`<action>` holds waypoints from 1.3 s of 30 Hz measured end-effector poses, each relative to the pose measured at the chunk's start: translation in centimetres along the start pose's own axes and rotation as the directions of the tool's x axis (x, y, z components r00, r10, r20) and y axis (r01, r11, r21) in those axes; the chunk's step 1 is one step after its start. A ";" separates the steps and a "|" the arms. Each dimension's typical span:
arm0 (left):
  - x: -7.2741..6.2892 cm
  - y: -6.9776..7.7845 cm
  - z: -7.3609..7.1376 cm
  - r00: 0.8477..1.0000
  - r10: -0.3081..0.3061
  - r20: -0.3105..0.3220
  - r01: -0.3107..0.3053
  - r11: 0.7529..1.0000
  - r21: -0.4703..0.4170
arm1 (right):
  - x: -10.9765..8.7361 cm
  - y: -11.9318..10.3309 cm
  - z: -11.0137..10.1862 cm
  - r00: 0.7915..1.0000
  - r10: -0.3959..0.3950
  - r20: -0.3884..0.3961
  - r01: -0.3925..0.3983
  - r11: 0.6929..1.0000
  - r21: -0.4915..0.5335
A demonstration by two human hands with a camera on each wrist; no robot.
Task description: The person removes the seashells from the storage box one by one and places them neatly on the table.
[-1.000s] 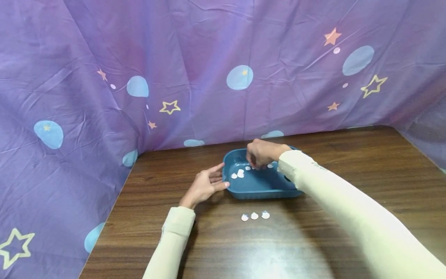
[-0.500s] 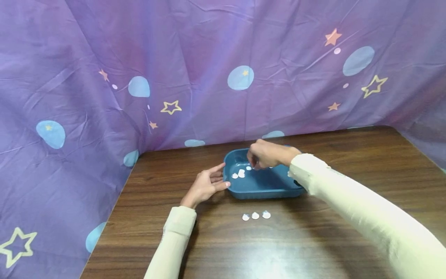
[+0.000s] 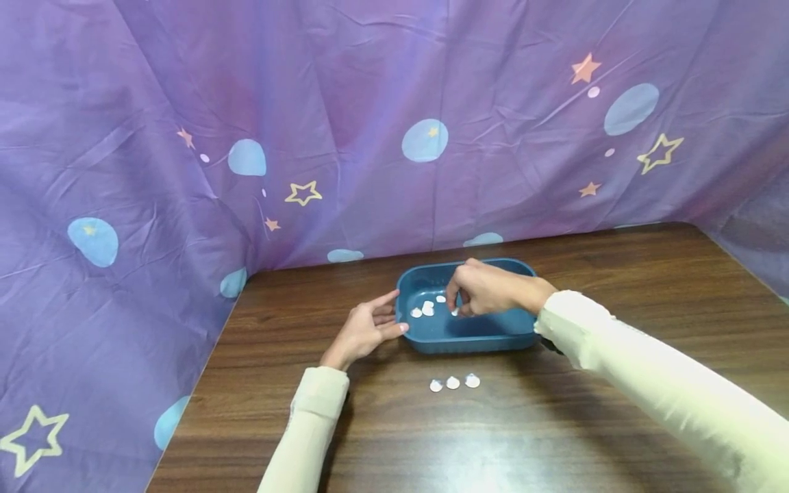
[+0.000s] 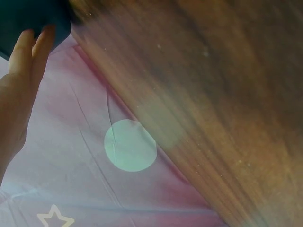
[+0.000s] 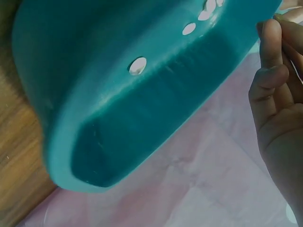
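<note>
A blue plastic basin (image 3: 468, 340) sits on the wooden table, with several small, shiny white pieces (image 3: 428, 308) on its floor. My left hand (image 3: 362, 332) rests at its left end, fingers extended and spread, the thumb near the front corner and the index finger farther back. Over the inside of the basin, my right hand (image 3: 483, 287) pinches a small white piece (image 3: 455, 312) between thumb and fingertips. In the right wrist view, the right hand (image 5: 279, 94) shows its thumb and fingers brought together, and loose white pieces (image 5: 138, 66) lie in the basin.
Three similar shiny white pieces, the middle one (image 3: 453, 383) among them, lie in a row on the table (image 3: 345, 445) in front of the basin. A purple cloth (image 3: 370, 82) with stars and blobs hangs behind the table's back edge.
My right hand has moved from the basin's far side toward the near side and slightly right, with a white piece now showing at its fingertips. My left hand stays at the basin's left end.
</note>
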State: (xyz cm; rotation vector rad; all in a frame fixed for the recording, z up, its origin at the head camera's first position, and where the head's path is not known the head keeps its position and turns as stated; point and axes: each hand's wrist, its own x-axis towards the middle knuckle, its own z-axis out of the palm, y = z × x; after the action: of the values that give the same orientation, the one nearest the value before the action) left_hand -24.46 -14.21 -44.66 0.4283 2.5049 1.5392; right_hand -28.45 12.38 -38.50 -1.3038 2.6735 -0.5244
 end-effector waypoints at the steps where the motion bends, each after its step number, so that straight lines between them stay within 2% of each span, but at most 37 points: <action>1: 0.0 0.0 0.0 1.000 -0.001 0.002 0.001 1.000 0.000 | -0.2 0.0 0.0 1.000 0.009 0.002 -0.009 1.000 0.019; 6: 0.0 0.2 0.1 1.000 -0.003 0.005 0.003 1.000 -0.009 | -1.3 -0.4 0.2 1.000 0.012 -0.003 -0.011 0.997 0.080; 15: 0.0 0.2 0.1 1.000 -0.012 0.002 0.012 1.000 -0.013 | -3.2 -1.2 0.1 0.998 -0.053 -0.037 0.056 0.996 0.076; 25: 0.0 0.1 0.2 1.000 -0.020 0.002 0.020 1.000 -0.004 | -4.8 -1.3 0.7 0.992 -0.109 -0.067 0.116 0.986 0.119; 39: 0.0 0.1 0.1 1.000 -0.001 0.020 0.001 1.000 -0.028 | -6.1 -2.7 1.2 0.982 -0.184 -0.033 0.187 0.968 0.169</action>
State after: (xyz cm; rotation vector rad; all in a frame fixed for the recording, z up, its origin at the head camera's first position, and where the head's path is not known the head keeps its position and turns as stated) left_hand -24.40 -14.04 -44.62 0.4361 2.4645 1.5599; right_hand -22.35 15.29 -38.87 -1.5115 2.4672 -0.7729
